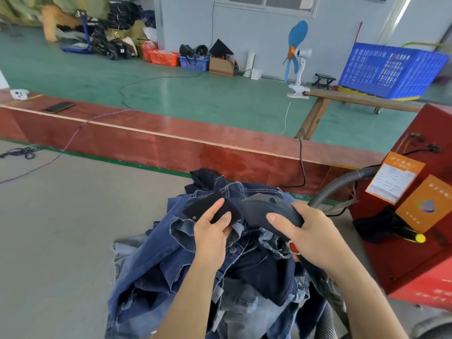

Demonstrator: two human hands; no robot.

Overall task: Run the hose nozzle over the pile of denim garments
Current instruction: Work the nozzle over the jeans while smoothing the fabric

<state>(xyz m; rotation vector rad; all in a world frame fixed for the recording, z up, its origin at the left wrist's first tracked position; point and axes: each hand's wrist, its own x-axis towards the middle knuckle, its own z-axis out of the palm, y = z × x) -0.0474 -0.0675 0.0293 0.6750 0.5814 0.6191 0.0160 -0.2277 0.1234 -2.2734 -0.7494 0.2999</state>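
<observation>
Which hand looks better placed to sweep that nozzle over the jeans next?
The right hand: it already grips the hose nozzle, whose tip lies on the denim pile. The left hand pinches a dark garment.

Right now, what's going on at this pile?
A person stands over a pile of denim garments on the grey worktable. The right hand grips a dark hose nozzle, its tip over the top of the pile. The left hand pinches a dark fabric flap beside the nozzle. The ribbed grey hose runs toward the red machine.
</observation>
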